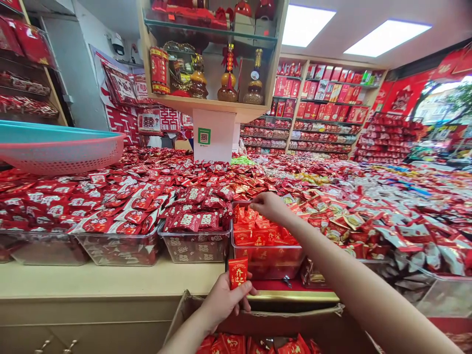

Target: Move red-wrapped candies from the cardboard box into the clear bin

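My left hand (pixel 223 300) is closed on a small red packet (pixel 238 271) with gold characters, held above an open cardboard box (pixel 258 319) of more red packets. My right hand (pixel 268 204) reaches forward over a clear plastic bin (pixel 265 260) filled with red and orange packets (pixel 258 233). Its fingers are bent down and pinched together at the bin's far edge among the sweets; what they hold is hidden.
Clear bins (pixel 195 248) heaped with red wrapped sweets line a beige counter (pixel 92 280). A pink and teal basket (pixel 59 147) sits at left. A wooden shelf (pixel 210 101) with gourd bottles stands behind, and racks of red boxes (pixel 320 98) fill the back wall.
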